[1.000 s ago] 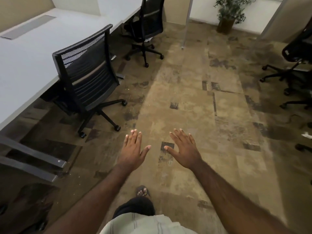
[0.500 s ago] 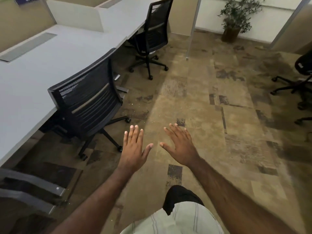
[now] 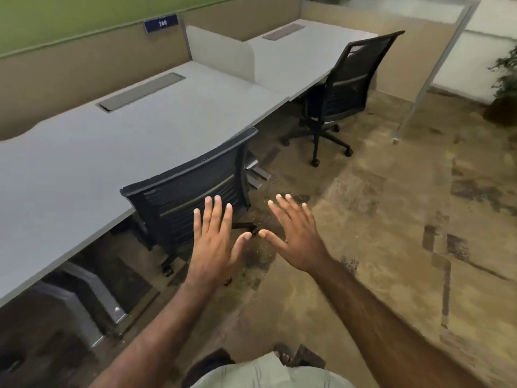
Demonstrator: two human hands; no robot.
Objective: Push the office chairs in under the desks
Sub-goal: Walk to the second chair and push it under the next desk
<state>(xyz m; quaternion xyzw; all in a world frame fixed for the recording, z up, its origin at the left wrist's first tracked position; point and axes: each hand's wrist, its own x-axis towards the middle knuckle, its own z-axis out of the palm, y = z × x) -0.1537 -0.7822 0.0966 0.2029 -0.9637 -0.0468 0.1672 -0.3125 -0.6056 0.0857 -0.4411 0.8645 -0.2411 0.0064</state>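
1. Long pale grey laminate desk run [image 3: 84,169]: it fills the left half of our view, with a low grey divider panel [image 3: 221,54] splitting off a second desk [image 3: 302,57] farther along. Its near end runs out of frame.
2. Patchy brown carpet floor [image 3: 391,247]: open on the right, presumably the walkway we use between stations.
3. Far black mesh-back office chair [image 3: 355,77]: seat partly under the second desk, base and castors out on the carpet. We judge it not fully in.
4. Near black mesh-back office chair [image 3: 190,197]: backrest close to the desk edge and angled to it. The seat is hidden behind the backrest, so we cannot tell how far under it sits.
5. Grey metal desk legs [image 3: 92,301]: under the near end, dim and hard to read.
6. Left hand [image 3: 212,242]: flat, fingers spread, empty, overlapping the near chair's backrest in our view. Contact we cannot confirm; likely raised to push.
7. Right hand [image 3: 296,236]: equally splayed and empty, over bare carpet beside the chair, thumbs nearly meeting.
8. Small blue wall placard [image 3: 161,22]: number too blurred to trust.
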